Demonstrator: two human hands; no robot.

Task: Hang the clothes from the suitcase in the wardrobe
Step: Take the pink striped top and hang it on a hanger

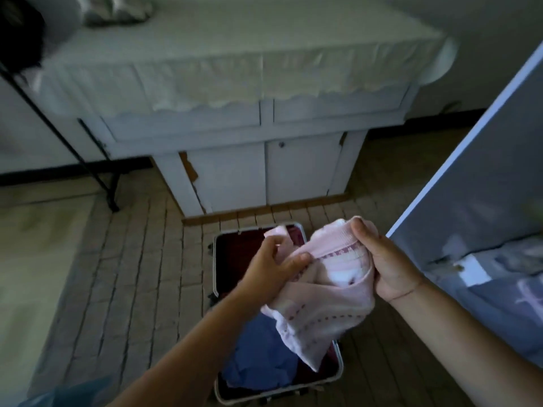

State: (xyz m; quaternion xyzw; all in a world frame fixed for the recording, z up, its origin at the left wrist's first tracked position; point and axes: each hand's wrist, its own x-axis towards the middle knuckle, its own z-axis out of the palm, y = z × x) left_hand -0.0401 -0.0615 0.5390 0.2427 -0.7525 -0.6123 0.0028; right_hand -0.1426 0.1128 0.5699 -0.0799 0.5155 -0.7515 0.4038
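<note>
Both hands hold a pale pink knitted garment (320, 292) with a dotted trim, lifted above the open red-lined suitcase (235, 251) on the tiled floor. The left hand (273, 265) pinches a fold with curled fingers; the right hand (382, 259) has its fingers clamped round the bunched upper edge. A crumpled blue cloth (258, 356) remains in the near half of the suitcase. The grey panel (470, 207) at right is probably the wardrobe door. Nothing looks hung yet; most work remains.

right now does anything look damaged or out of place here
Yes, the cabinet: paint is chipped along its lower left door edge, with brown showing through the white. Nothing else stands out.
</note>
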